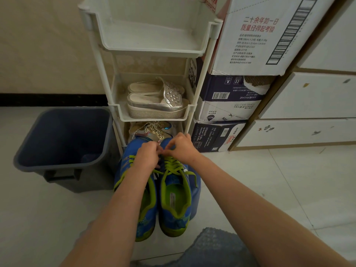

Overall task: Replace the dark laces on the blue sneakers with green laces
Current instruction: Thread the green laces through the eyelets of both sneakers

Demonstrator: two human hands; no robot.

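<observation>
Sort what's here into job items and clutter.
Job: pair of blue mesh sneakers, flat green laces, left hand, right hand.
Lying about: dark blue plastic bin, white plastic shelf rack, silver platform slippers, stacked cardboard boxes.

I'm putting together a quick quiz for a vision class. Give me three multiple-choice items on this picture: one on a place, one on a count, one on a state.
1. Where does the dark blue plastic bin stand?
A. On the floor, left of the blue sneakers with green laces
B. On a chair
C. On a table

2. How many silver platform slippers lie on the middle tier of the white plastic rack?
A. One
B. Two
C. Four

3. What are the left hand and right hand doing?
A. Lying flat on the floor
B. Pinching the green laces near one sneaker's toe end
C. Lifting the bin

Answers:
1 A, the bin sits on the tiles to the left of the sneakers.
2 B, two slippers lie side by side.
3 B, the curled fingertips of both hands meet over the lacing.
</observation>
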